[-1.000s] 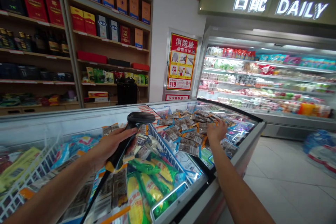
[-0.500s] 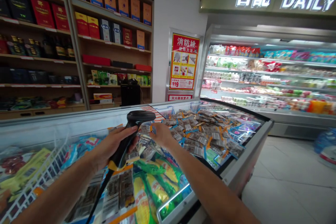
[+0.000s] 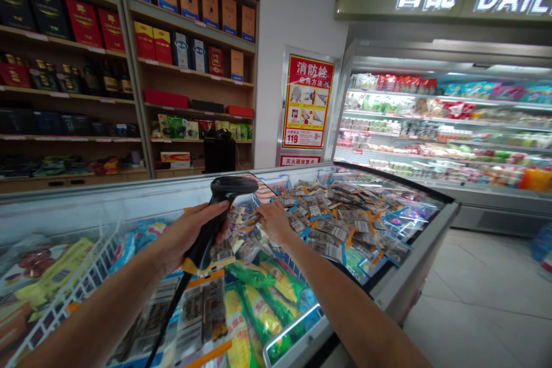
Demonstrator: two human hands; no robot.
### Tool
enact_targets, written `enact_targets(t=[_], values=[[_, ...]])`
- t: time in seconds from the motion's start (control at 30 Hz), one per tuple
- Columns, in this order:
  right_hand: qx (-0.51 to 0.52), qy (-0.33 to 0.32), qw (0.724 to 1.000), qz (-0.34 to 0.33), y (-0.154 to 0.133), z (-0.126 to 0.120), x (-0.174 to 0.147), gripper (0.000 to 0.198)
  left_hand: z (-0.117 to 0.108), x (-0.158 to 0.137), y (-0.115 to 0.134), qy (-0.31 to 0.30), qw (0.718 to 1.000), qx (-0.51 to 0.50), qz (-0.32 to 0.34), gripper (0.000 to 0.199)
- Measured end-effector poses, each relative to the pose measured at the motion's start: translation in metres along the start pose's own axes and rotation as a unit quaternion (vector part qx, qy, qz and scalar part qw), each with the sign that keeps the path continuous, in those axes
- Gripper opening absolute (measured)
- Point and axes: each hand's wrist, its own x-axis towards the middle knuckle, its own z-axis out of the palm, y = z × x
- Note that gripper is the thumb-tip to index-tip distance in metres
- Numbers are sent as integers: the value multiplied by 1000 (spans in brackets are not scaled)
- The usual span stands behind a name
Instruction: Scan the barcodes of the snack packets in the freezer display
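My left hand [image 3: 196, 233] is closed around the handle of a black barcode scanner [image 3: 211, 224] with a yellow lower end. The scanner's head points right, and its cable runs down past my forearm. My right hand [image 3: 275, 222] is over the freezer, its fingers curled together just right of the scanner. Small clear packets [image 3: 241, 221] with dark contents lie by its fingertips; whether one is pinched is unclear. Under both hands are bags of corn [image 3: 263, 307] in green and yellow wrapping. More brown, orange-edged packets [image 3: 202, 313] lie below the scanner.
A chest freezer [image 3: 425, 247] with a glass top spans the front, with a heap of packets [image 3: 340, 218] on its right. A white wire divider [image 3: 71, 287] stands at left. Behind are shelves of boxes [image 3: 190, 49], a red poster [image 3: 307, 103] and a chilled cabinet [image 3: 397, 126].
The view has shifted slightly left. The barcode label seen between the scanner and my right fingers no longer shows clearly there. My left hand still holds the scanner in the same pose.
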Motion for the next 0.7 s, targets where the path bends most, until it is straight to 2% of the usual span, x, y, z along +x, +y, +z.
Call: enact_targets(t=[0.1,0.2,0.27,0.3,0.4,0.47,0.53,0.6,0.7], values=[[96,78,992,29,27,-15,-13,30,4,-1,2,2,1000,-5,-4,33],[172,115,973,101,39,-27,-22,30,7,-2,1,-8,1000,2,-12,33],[163,120,966,163,34,-30,-25,19,8,-3,0,-11,1000,-3,-20,33],[139,113,964,197,28,-31,-25,20,9,-3,-1,-10,1000,-8,-25,33],[45,57,957,281,7,-27,-26,38,12,-3,-1,-4,999,-16,-35,33],[22,23,957,290,-3,-23,-26,39,13,-4,0,0,999,-19,-34,34],[54,30,959,276,-3,-21,-26,31,15,-4,1,4,999,-21,-31,35],[120,73,957,256,6,-24,-25,24,15,-4,1,1,999,-18,-28,34],[216,146,935,241,29,-37,-24,29,13,-4,-1,-12,999,-2,-30,32]])
